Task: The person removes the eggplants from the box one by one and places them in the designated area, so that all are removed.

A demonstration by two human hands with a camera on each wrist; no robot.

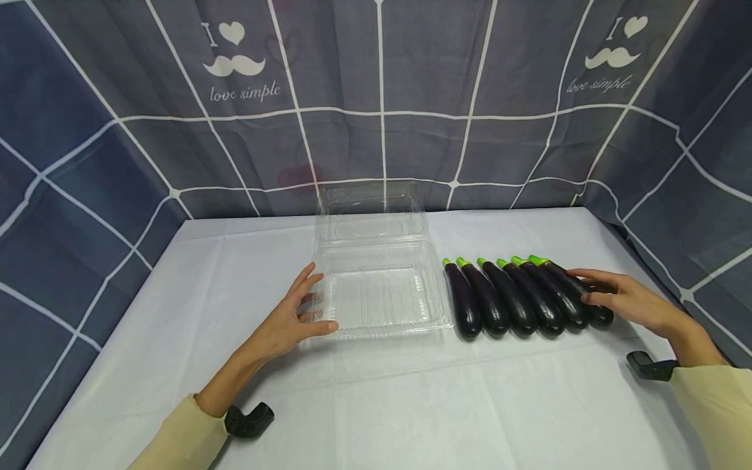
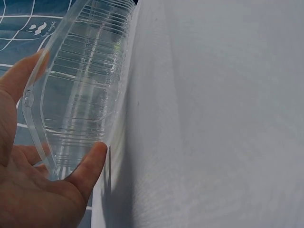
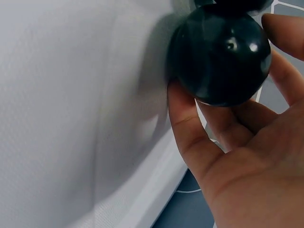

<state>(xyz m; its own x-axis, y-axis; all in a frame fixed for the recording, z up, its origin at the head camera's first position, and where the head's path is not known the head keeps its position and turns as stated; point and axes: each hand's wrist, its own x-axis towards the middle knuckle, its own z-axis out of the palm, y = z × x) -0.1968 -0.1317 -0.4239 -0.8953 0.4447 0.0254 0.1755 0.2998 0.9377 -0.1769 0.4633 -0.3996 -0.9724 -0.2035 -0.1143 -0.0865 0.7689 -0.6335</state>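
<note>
A clear plastic clamshell box (image 1: 376, 287) lies with its lid (image 1: 373, 215) raised at the back. My left hand (image 1: 294, 320) is at the box's left side, fingers spread and fairly straight, thumb along the front corner; in the left wrist view the fingers touch the clear wall (image 2: 80, 95). To the right of the box several dark purple eggplants (image 1: 490, 297) lie side by side, green stem ends pointing away. My right hand (image 1: 631, 300) holds the rightmost eggplant (image 1: 599, 315) with curled fingers. Its rounded end (image 3: 223, 57) sits between thumb and fingers in the right wrist view.
A white cloth (image 1: 411, 405) covers the table. Dark grey-blue curtains (image 1: 423, 78) with white grid lines and printed mustaches stand behind and at both sides. Black wrist mounts (image 1: 249, 420) stick out near both sleeves.
</note>
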